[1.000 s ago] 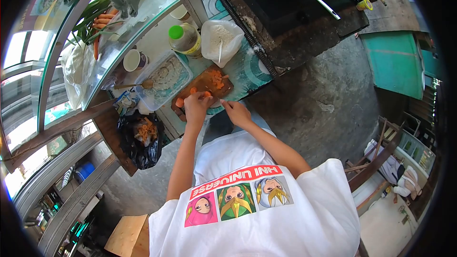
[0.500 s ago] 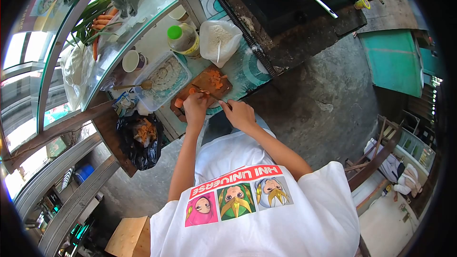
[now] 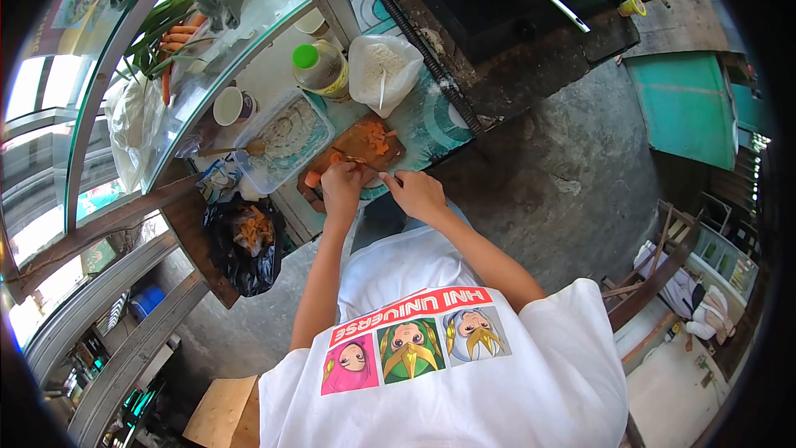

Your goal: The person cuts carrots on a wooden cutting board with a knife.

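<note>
Left hand [image 3: 340, 189]: fingers pinched nearly shut on a carrot [image 3: 336, 157] on the board [image 3: 351, 142]. Right hand [image 3: 417, 194]: fingers curled around the knife [image 3: 382, 175]. The carrot (presumably stiff, light, slightly slippery) suits a side grip, fingertips tucked.

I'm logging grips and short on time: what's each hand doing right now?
Left hand: fingers closed on a carrot at the cutting board.
Right hand: closed around the handle of a knife.
</note>
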`<action>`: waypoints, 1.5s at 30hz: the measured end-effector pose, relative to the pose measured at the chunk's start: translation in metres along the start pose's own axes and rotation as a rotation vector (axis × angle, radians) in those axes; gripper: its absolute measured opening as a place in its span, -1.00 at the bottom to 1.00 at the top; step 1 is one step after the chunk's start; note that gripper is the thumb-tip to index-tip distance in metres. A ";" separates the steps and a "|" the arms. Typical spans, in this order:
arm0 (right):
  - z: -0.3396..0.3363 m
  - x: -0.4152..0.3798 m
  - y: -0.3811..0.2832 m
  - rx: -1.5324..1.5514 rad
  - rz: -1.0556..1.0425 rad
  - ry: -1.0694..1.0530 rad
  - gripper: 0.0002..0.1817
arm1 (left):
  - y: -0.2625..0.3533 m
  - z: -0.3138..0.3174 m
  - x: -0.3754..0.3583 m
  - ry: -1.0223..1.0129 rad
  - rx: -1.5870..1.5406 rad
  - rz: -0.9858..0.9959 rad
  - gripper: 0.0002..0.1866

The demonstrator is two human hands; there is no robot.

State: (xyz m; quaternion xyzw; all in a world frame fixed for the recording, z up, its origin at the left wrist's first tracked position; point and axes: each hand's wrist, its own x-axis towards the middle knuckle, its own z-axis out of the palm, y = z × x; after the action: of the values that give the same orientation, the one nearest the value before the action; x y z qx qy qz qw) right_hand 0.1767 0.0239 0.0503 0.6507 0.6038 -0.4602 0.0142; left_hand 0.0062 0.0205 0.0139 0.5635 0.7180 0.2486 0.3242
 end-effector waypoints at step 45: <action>-0.001 -0.001 -0.006 -0.046 -0.035 0.039 -0.45 | 0.005 0.009 -0.006 0.112 0.024 -0.171 -0.71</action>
State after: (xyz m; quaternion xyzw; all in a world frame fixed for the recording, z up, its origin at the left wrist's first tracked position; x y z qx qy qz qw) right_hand 0.1726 0.0249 0.0545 0.6483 0.6258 -0.4336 0.0094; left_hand 0.0170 0.0160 0.0126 0.4893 0.7833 0.2427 0.2969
